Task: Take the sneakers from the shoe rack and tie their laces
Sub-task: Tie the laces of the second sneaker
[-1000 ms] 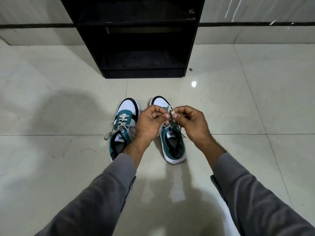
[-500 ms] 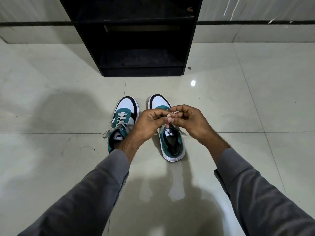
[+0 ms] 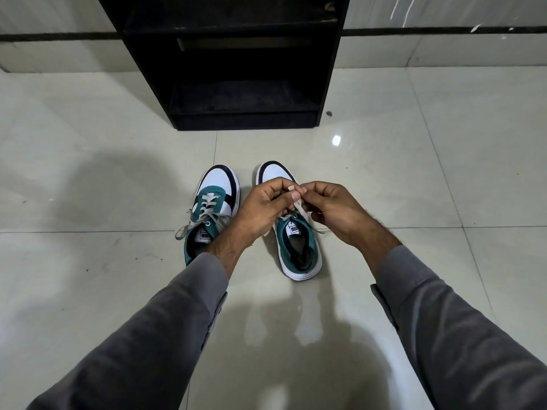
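Two teal, white and black sneakers stand side by side on the tiled floor, toes pointing at the rack. The left sneaker [image 3: 213, 208] has loose grey laces trailing over its side. Above the right sneaker [image 3: 299, 247] my left hand [image 3: 266, 208] and my right hand [image 3: 334, 211] meet, both pinching its grey lace [image 3: 297, 207] between thumbs and fingers. The hands hide most of that shoe's lacing. Grey sleeves cover both forearms.
A black shoe rack [image 3: 236, 69] with bare shelves stands against the wall straight ahead, just beyond the sneakers. Glossy pale floor tiles [image 3: 414, 187] spread to both sides. A small dark speck [image 3: 329, 113] lies near the rack's right foot.
My hands have kept working the right sneaker's lace, shifting slightly lower and closer over the shoe. Both sneakers stay where they were.
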